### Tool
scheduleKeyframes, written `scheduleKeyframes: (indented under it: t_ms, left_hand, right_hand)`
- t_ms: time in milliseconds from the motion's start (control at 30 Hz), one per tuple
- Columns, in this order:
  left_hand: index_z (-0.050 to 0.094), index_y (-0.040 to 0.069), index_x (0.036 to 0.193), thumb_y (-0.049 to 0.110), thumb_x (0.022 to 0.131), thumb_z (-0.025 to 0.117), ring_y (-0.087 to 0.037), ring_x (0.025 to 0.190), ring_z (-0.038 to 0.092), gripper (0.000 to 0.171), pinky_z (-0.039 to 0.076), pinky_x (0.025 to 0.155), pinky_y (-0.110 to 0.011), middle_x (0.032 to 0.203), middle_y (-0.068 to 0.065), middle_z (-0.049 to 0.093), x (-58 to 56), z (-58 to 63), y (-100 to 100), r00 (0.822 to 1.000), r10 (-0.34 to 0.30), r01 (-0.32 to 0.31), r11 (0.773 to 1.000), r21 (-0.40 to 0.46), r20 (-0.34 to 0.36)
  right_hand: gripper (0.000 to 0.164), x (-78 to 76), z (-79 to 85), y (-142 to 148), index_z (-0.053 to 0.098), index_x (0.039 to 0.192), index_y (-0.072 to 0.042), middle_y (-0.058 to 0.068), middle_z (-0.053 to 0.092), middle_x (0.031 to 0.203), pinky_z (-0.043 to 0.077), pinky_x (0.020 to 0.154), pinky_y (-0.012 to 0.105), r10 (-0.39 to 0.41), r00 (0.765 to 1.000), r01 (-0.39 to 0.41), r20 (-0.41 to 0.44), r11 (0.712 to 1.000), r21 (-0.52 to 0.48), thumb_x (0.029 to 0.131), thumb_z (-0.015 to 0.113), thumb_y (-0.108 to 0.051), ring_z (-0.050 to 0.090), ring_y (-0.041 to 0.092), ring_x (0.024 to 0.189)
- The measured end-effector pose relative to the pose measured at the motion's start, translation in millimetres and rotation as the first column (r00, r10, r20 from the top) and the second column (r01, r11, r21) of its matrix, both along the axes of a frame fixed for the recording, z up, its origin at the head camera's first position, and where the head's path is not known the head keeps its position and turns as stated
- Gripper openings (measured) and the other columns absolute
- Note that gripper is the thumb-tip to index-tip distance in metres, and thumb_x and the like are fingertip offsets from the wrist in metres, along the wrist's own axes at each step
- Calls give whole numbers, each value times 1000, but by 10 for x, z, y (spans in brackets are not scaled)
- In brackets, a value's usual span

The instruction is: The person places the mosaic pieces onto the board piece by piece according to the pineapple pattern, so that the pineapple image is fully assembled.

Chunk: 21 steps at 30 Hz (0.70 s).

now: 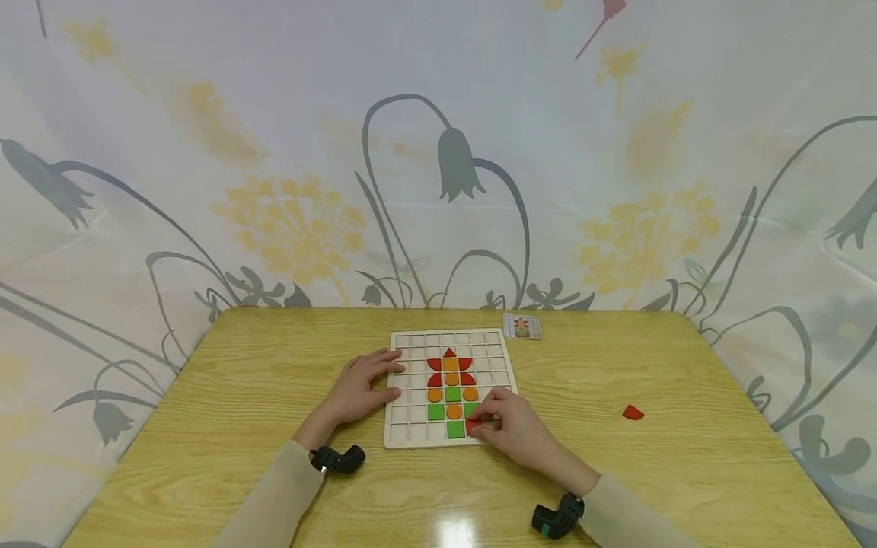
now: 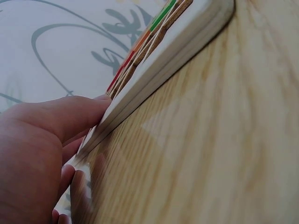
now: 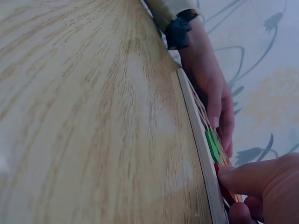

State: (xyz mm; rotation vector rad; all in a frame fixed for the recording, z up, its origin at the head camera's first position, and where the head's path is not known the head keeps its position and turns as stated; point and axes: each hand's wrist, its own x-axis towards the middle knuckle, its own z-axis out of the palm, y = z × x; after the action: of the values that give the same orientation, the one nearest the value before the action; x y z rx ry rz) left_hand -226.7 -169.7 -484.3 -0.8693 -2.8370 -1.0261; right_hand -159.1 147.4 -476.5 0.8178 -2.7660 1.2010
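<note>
A white grid board (image 1: pixel 409 432) lies on the table with flat coloured pieces in its cells: red quarter-circles, a red triangle (image 1: pixel 449 353), orange discs and green squares, stacked in a flower-like figure. Along the board's left edge rests my left hand (image 1: pixel 359 387), fingers relaxed; in the left wrist view its thumb (image 2: pixel 88 112) touches the rim. My right hand (image 1: pixel 517 430) pinches a red piece (image 1: pixel 472 428) between thumb and fingers at the near right of the figure, right beside a green square (image 1: pixel 455 430). The fingers partly cover this piece, so its full outline is hidden.
A loose red quarter-circle piece (image 1: pixel 633 412) lies on the wooden table (image 1: pixel 685 472), right of the board. Behind the board's far right corner lies a small card (image 1: pixel 522 326) picturing a similar figure. A patterned curtain (image 1: pixel 308 114) hangs along the table's back edge.
</note>
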Motion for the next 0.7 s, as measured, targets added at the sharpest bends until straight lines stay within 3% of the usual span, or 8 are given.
scheduleKeyframes:
  t_ms: [467, 700]
  left_hand:
    - [65, 13, 132, 30, 94, 69, -32, 146, 29, 41, 15, 113, -64, 152, -5, 47, 8, -8, -13, 1000, 5, -5, 1000, 7, -10]
    - [65, 12, 132, 30, 95, 69, -33, 146, 29, 42, 15, 113, -63, 152, -6, 46, 7, -6, -8, 1000, -3, 4, 1000, 13, -6]
  right_hand:
    - [9, 2, 25, 2, 77, 92, -14, -7, 52, 88, 48, 66, 24, 12, 1000, -12, 15, 1000, 4, 84, 80, -10, 51, 7, 76]
    - [10, -24, 35, 108, 78, 97, -14, -4, 57, 90, 53, 72, 25, 63, 993, -54, 96, 994, -94, 88, 77, -10, 56, 11, 82]
